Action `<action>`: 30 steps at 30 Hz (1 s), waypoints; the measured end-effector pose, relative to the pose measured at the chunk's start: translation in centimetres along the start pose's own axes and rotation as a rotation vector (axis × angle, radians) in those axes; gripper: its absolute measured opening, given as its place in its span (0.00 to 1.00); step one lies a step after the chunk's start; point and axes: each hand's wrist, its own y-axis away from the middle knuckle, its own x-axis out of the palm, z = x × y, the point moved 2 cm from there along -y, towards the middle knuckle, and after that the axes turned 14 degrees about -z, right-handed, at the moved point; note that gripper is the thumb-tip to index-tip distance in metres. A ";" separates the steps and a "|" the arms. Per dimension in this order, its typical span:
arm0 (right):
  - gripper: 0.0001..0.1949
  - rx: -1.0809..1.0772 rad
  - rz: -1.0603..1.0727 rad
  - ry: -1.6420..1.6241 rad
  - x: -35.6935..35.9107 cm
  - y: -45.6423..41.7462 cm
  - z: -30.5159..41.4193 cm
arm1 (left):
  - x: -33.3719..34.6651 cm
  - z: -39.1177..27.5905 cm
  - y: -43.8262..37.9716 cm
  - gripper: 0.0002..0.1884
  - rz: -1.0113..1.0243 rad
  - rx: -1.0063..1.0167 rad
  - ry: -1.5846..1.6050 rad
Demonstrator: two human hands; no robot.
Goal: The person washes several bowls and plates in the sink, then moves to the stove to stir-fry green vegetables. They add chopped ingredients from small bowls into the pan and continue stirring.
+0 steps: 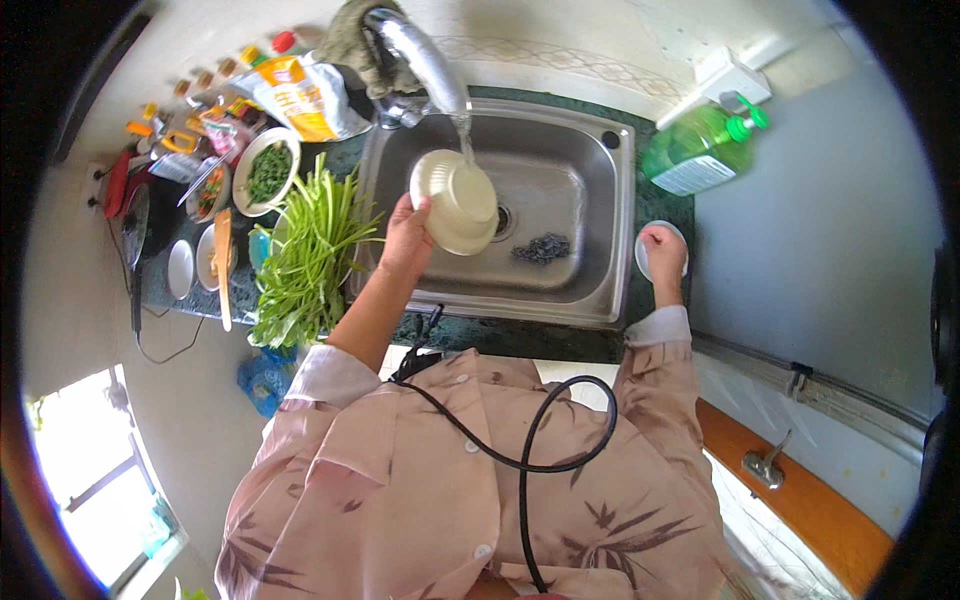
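My left hand (409, 236) grips the rim of a cream bowl (455, 202) and holds it tilted above the steel sink (570, 139). Its underside seems to face up. Water from the chrome faucet (427, 60) runs onto it. In the basin, right of the drain (503, 220), lies a dark crumpled scouring pad (543, 248). On the counter strip right of the sink is a small white dish (643, 251). My right hand (664, 251) is over this dish with fingers curled; whether they grip anything is hidden.
Leafy green stalks (300, 262) lie left of the sink, close to my left forearm. Beyond are a bowl of chopped greens (268, 171), a wooden spatula (223, 270) and a yellow-white bag (304, 97). A green pump bottle (697, 150) stands at back right. A black cable (525, 465) hangs before my chest.
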 end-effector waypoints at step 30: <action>0.22 -0.661 0.126 -0.202 15.5 7.1 29.1 | 0.8 -3.0 5.0 0.11 0.031 0.175 -0.139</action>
